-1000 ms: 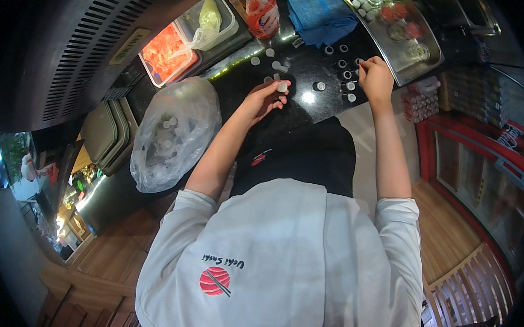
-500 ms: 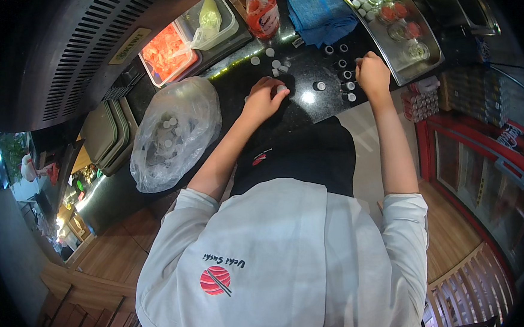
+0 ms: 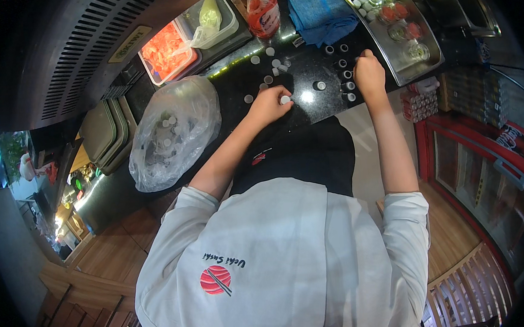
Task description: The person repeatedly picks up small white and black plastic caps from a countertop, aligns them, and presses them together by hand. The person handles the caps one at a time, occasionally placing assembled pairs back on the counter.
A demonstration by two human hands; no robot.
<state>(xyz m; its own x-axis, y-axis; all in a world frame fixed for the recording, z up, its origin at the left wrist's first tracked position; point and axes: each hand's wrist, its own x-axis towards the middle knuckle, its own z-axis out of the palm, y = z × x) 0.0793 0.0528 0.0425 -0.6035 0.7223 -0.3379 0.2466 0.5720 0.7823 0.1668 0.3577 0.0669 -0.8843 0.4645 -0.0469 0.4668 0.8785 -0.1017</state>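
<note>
My left hand (image 3: 270,106) is closed, thumb and fingers pinching a small white lid (image 3: 286,99) just above the black counter. Several loose pale lids or little cups (image 3: 255,60) lie scattered beyond and to the left of it. My right hand (image 3: 369,78) is closed beside a cluster of small round containers with dark middles and pale rims (image 3: 348,74); whatever its fingers hold is hidden. Between my hands, one similar small container (image 3: 321,85) stands alone on the counter.
Left of my hands sits a clear plastic bag (image 3: 176,133) with small white pieces inside. Farther back are a tub of orange-pink shreds (image 3: 165,49), a red bottle (image 3: 263,16) and a blue cloth (image 3: 320,16). A steel tray (image 3: 400,71) with lidded cups stands at right.
My left hand has shifted slightly right and toward me with the small lid, uncovering loose pieces behind it. My right hand has moved a little left and nearer, staying beside the dark containers.
</note>
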